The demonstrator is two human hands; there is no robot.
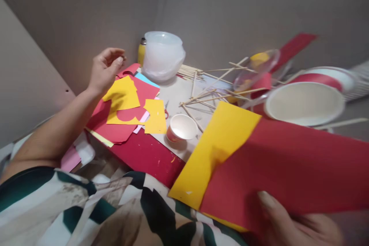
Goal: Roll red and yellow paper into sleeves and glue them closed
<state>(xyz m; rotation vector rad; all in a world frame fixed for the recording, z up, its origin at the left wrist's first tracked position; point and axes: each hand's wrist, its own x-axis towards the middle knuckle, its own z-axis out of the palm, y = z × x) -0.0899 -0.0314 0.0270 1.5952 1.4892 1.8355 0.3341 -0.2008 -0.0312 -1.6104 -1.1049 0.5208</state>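
Observation:
My right hand (296, 219) grips a large red paper sheet (294, 161), its thumb lying on top. A yellow paper sheet (227, 130) shows under the red one's left side. My left hand (105, 67) is raised over the far left of the table, fingers curled toward the thumb in a pinch. Something small and dark seems to be at its fingertips, too small to name. Below it lie cut yellow paper pieces (123, 94) on red paper sheets (115, 132). A small paper cup (183, 128) stands upright between the two hands.
Wooden sticks (213, 98) lie scattered across the table (175, 92). At the back stand a translucent plastic tub (163, 55) and a yellow bottle (141, 54). Scissors (166, 113) lie partly under yellow paper. Large paper tubs (305, 103) and a clear cup (256, 71) crowd the right.

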